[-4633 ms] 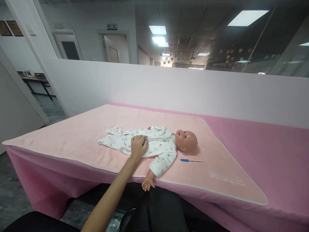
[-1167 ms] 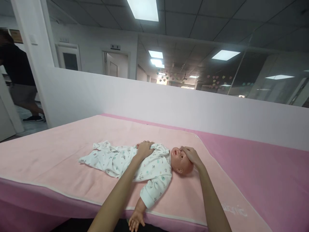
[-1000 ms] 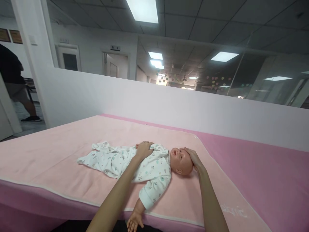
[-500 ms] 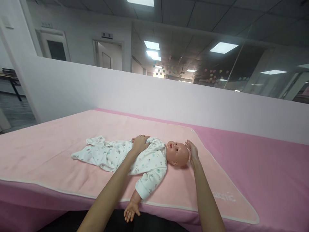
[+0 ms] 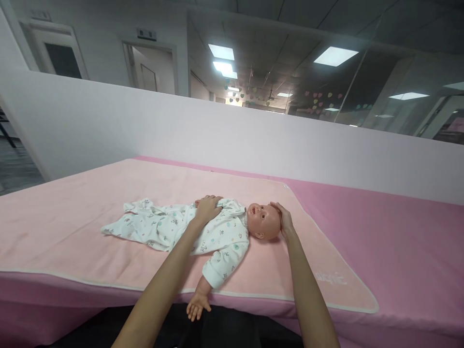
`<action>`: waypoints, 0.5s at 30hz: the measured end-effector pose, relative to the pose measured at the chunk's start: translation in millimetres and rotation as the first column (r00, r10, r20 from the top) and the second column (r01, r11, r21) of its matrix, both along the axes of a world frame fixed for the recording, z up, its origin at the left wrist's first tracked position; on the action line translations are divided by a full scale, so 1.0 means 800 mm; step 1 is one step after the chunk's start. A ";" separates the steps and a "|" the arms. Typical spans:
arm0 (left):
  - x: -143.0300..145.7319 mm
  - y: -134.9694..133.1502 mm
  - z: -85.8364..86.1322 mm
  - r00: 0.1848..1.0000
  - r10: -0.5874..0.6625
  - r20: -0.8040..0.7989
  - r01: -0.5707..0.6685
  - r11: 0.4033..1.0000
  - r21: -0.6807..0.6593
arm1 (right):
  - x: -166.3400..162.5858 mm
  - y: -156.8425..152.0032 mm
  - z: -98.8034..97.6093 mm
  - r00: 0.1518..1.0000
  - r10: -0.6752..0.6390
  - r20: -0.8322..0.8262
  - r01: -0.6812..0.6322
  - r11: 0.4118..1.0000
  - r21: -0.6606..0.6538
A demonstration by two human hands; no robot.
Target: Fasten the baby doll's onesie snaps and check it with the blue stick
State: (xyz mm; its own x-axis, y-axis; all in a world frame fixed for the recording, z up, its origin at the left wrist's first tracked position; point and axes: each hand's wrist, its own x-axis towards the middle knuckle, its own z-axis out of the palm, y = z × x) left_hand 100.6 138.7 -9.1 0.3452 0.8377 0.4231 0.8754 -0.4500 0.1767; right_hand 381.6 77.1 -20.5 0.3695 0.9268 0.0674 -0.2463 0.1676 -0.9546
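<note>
A baby doll [image 5: 228, 232] in a white patterned sleepsuit lies on its back on a peach mat [image 5: 90, 193], its head to the right. Flat across the doll's chest and belly rests my left hand [image 5: 209, 210], fingers extended, near the doll's far hand. My right hand [image 5: 283, 218] lies against the crown of the doll's bald head [image 5: 264, 223], with its fingers stretched along the far side; part of the palm is hidden. The doll's near arm reaches toward me, and its small hand [image 5: 197, 305] hangs over the front edge.
Beneath the mat is a pink-covered table [image 5: 409, 232]. A low white partition [image 5: 253, 140] runs along the back, with glass above it. Beyond are doors [image 5: 154, 70] and ceiling lights. My dark-clothed lap [image 5: 224, 328] is just below the front edge.
My right hand has moved left and now touches the top of the doll's head. My left hand stays on the doll's torso. The camera view has shifted slightly.
</note>
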 end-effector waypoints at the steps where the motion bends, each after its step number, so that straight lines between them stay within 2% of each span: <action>1: 0.000 0.000 0.000 1.000 0.001 -0.002 -0.001 1.000 -0.001 | 0.005 0.004 -0.003 0.999 -0.041 -0.010 0.041 0.999 0.010; 4: 0.000 0.000 -0.001 1.000 0.001 0.002 -0.001 1.000 -0.002 | 0.013 0.010 -0.009 0.994 -0.109 -0.019 0.109 0.993 0.032; 6: 0.000 0.000 -0.001 1.000 -0.006 0.008 0.006 1.000 0.005 | 0.011 0.010 -0.010 0.997 -0.080 0.002 0.079 0.995 0.067; 8: 0.000 0.001 -0.002 1.000 -0.011 0.012 0.011 1.000 0.011 | 0.004 0.007 -0.009 0.998 0.037 0.051 -0.041 0.996 0.084; 11: 0.000 0.001 -0.002 1.000 -0.009 0.014 0.009 1.000 0.012 | -0.007 -0.001 -0.005 0.963 0.255 0.091 -0.259 0.965 0.036; 13: -0.001 0.002 -0.003 1.000 -0.008 0.015 0.008 1.000 0.020 | -0.010 -0.005 -0.003 0.946 0.317 0.068 -0.318 0.948 0.004; 15: -0.001 0.002 -0.003 1.000 -0.011 0.013 0.011 0.999 0.031 | -0.011 -0.007 -0.002 0.947 0.317 0.062 -0.317 0.948 -0.008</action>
State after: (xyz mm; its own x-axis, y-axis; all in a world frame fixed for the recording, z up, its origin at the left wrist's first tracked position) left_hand 100.2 140.5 -11.3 0.3486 0.8204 0.4533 0.8679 -0.4651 0.1742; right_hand 372.8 71.4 -21.7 0.0521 0.9952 0.0833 -0.2275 0.0930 -0.9693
